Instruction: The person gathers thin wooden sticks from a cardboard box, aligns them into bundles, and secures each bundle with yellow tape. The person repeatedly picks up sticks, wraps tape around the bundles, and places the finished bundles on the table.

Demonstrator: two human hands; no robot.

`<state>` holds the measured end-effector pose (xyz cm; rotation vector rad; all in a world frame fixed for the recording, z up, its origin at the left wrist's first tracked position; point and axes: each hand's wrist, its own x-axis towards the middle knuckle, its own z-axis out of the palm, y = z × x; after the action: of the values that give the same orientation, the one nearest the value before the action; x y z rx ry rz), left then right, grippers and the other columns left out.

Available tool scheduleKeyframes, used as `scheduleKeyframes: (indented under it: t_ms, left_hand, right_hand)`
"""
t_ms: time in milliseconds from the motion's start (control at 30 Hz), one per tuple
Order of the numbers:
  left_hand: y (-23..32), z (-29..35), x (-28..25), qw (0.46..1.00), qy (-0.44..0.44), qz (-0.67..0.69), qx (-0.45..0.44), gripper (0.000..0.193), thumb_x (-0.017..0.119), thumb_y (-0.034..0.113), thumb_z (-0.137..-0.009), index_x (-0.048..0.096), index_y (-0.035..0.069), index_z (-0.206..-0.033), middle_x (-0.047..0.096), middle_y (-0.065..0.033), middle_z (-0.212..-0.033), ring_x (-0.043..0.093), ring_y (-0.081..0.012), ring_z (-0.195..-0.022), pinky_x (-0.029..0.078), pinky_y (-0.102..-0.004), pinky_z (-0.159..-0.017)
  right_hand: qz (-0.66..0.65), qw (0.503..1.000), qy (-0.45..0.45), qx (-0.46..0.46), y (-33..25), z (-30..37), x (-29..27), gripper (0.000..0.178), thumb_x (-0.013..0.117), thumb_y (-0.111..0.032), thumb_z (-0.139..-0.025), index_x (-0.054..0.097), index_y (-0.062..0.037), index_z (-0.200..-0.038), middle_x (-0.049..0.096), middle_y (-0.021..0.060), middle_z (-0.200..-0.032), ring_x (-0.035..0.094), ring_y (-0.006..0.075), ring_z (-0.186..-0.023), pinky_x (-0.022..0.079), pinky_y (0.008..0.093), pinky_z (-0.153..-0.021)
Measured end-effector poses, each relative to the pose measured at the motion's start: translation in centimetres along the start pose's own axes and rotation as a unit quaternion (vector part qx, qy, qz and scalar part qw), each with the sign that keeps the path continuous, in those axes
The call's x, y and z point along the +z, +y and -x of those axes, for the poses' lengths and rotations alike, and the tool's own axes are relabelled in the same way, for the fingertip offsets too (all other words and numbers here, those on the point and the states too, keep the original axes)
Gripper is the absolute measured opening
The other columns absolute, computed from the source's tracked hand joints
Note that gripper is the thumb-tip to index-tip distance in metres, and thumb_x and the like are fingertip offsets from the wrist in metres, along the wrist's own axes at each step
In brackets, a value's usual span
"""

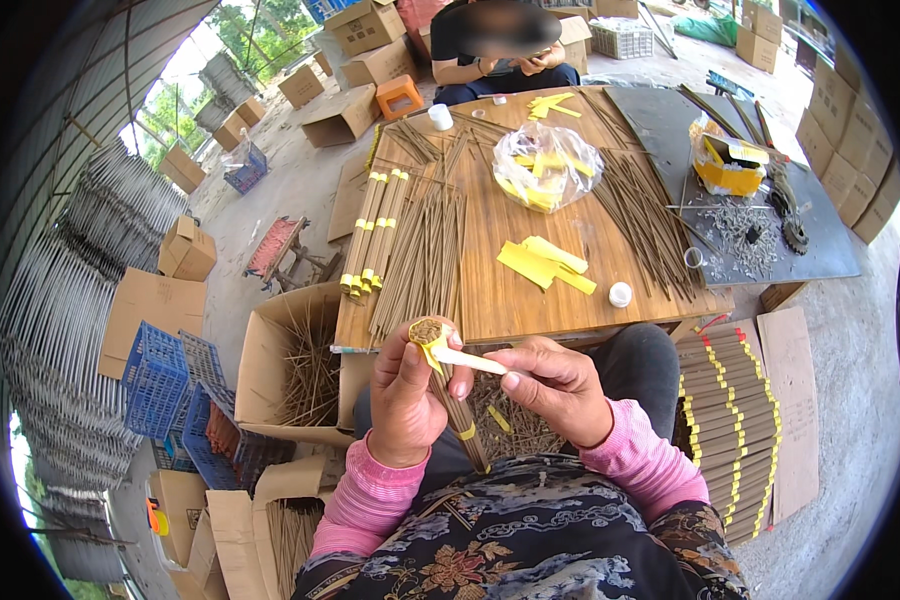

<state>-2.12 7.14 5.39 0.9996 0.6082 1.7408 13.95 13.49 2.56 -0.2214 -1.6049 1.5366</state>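
Note:
My left hand is wrapped round a bundle of thin brown sticks, which look like incense sticks. The bundle tilts, its round cut end facing up near the table's front edge. A yellow paper band circles it just under that end, and another yellow band sits lower down. From the upper band a pale paper strip reaches out to the right. My right hand pinches the strip's free end between thumb and fingers. The bundle's lower end comes close to my patterned clothing.
On the wooden table lie loose brown sticks, banded bundles, yellow paper strips and a plastic bag. A carton of sticks stands at the left. More banded bundles lie at right. Another person sits across.

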Motion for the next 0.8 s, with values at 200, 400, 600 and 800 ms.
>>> scheduleKeyframes:
  t_ms: [200,400,600,800]
  left_hand:
    - [0.1,-0.1,0.0,1.000,0.009,-0.022,0.000,0.029,0.047,0.027,-0.091,0.052,0.003,-0.107,0.052,-0.0109,-0.095,0.051,-0.0149,-0.062,0.043,-0.0262,-0.054]
    - [0.5,-0.6,0.3,0.999,0.034,-0.035,0.008,0.030,0.048,0.029,-0.090,0.052,0.002,-0.101,0.050,-0.0108,-0.095,0.050,-0.0152,-0.057,0.040,-0.0269,-0.050]
    - [-0.1,-1.5,0.5,0.987,0.040,-0.138,0.066,0.034,0.049,0.032,-0.090,0.050,-0.001,-0.101,0.050,-0.0086,-0.091,0.047,-0.0129,-0.054,0.038,-0.0239,-0.047]
    - [-1.3,-2.1,1.4,0.974,0.043,-0.212,0.061,0.036,0.056,0.031,-0.087,0.050,-0.003,-0.099,0.051,-0.0064,-0.080,0.048,-0.0109,-0.055,0.038,-0.0219,-0.048]
  right_hand:
    - [-0.011,0.999,-0.037,-0.019,0.7,0.1,0.2,0.026,0.062,-0.005,-0.081,0.061,-0.0017,-0.107,0.057,0.0041,-0.081,0.052,0.0111,-0.072,0.042,0.0229,-0.065]
    - [0.099,0.989,0.112,-0.007,0.3,0.6,-4.0,0.023,0.061,-0.005,-0.081,0.061,0.0004,-0.103,0.056,0.0037,-0.078,0.050,0.0101,-0.069,0.041,0.0230,-0.061]
    - [0.474,0.837,0.273,0.022,6.9,1.9,-13.3,0.013,0.060,-0.009,-0.078,0.063,0.0006,-0.087,0.056,0.0148,-0.074,0.055,0.0283,-0.064,0.045,0.0330,-0.058]
    - [0.548,0.792,0.264,0.050,11.2,3.0,-16.7,0.007,0.055,-0.008,-0.079,0.058,-0.0028,-0.081,0.054,0.0161,-0.071,0.054,0.0349,-0.068,0.044,0.0408,-0.059]
